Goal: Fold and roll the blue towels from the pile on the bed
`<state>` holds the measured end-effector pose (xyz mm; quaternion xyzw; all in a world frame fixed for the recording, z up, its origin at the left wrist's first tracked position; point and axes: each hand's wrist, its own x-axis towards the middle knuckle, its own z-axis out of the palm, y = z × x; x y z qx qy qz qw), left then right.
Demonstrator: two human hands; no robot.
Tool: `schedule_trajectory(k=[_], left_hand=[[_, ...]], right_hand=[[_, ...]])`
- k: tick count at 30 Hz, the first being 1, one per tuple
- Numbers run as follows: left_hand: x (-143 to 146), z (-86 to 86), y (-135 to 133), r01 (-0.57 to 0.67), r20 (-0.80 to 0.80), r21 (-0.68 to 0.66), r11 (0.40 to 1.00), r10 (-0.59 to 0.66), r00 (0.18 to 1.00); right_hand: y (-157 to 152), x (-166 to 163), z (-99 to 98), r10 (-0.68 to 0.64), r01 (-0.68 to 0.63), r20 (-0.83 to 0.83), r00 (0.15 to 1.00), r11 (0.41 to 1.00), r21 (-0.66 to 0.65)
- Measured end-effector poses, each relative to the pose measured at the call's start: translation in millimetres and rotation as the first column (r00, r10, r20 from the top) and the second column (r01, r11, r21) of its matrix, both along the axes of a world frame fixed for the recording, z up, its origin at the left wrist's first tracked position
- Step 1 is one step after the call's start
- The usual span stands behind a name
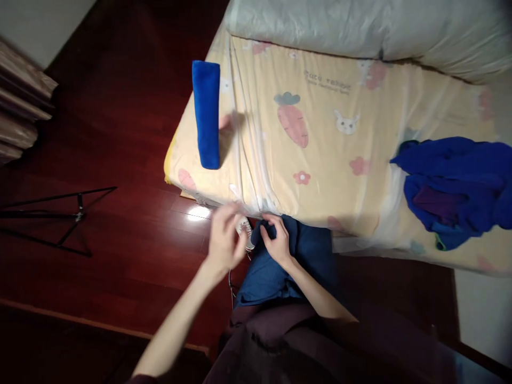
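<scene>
My left hand [226, 237] hovers in front of the bed's near left corner. Its fingers are half curled, with a gap between thumb and fingers, slightly blurred, and nothing shows in it. To its right, my right hand [277, 239] is over my blue trousers, close to the bed's edge, with thumb and fingers apart and nothing visible between them. A blue cloth folded into a narrow, flat strip [207, 114] lies on the bed's left side. At the right of the bed is a crumpled blue garment [472, 176] with a dark purple patch showing.
The bed [320, 181] has a pale yellow cover printed with carrots, rabbits and flowers, under clear plastic. A plastic-wrapped roll [320, 21] runs along its far side. On the dark red wooden floor [132, 133] stand black tripod legs [60, 216]; a curtain [22, 101] hangs far left.
</scene>
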<state>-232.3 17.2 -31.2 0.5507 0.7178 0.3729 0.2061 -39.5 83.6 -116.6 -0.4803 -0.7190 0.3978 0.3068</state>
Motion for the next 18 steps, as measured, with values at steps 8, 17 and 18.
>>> schedule_trajectory(k=[8,17,18], left_hand=[[157.5,-85.0,-79.2,0.258,0.038,-0.362,0.896,-0.263,0.964],[168.9,-98.3,-45.4,0.162,-0.320,-0.327,0.931,-0.271,0.908],[174.8,-97.0,-45.6,0.138,-0.355,-0.328,0.935,-0.257,0.899]], right_hand=[[-62.4,106.3,-17.6,-0.012,0.012,0.014,1.000,1.000,-0.020],[-33.3,155.0,-22.4,0.205,-0.205,-0.012,0.979,0.979,0.001],[-34.1,169.9,-23.0,0.185,-0.185,0.012,0.983,0.983,0.020]])
